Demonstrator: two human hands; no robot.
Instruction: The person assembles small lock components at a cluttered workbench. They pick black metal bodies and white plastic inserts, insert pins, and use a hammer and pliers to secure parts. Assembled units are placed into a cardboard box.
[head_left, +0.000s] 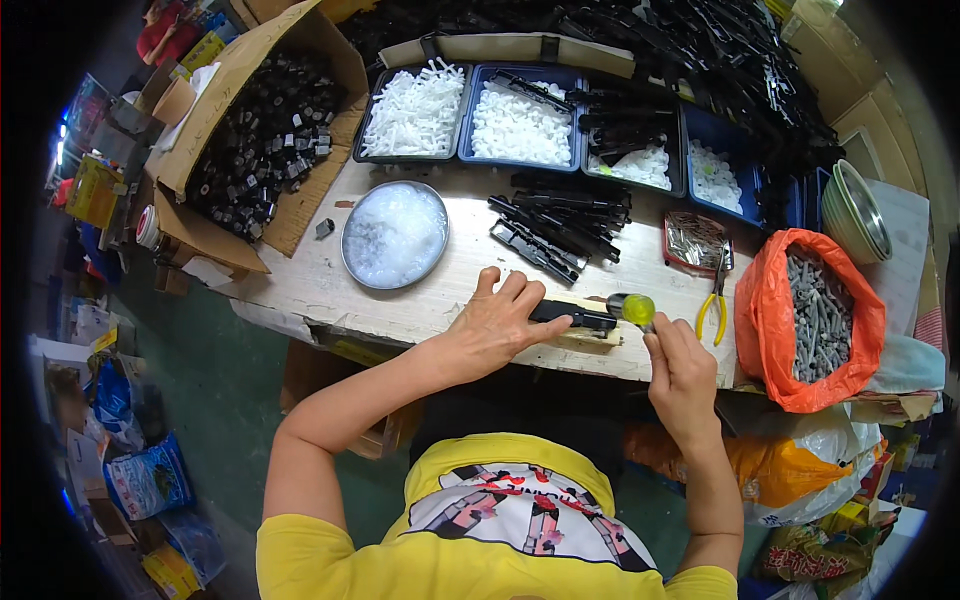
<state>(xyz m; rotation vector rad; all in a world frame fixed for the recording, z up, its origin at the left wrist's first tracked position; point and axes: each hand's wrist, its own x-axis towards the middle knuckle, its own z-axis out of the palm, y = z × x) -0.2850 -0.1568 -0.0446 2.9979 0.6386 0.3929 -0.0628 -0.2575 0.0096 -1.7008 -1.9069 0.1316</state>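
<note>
My left hand [492, 325] presses a slim black plastic part [590, 318] onto a pale wooden block [603, 338] at the table's front edge. Its thumb and fingers close around the part's left end. In my right hand [685, 372] is a small mallet with a yellow-green head [637, 309]. The mallet head is over the right end of the black part; whether they touch I cannot tell. Just beyond my hands lies a loose pile of similar black parts [560, 222]. Left of it stands a round metal dish [345, 256] holding a whitish, jelly-like substance.
A cardboard box [285, 45] of small black pieces stands at the left. Blue bins [466, 120] with white plastic pieces line the back, with black parts heaped behind. At the right are a red tray of metal pins [698, 240], yellow-handled pliers [714, 305] and a red bag [765, 320] of grey pieces.
</note>
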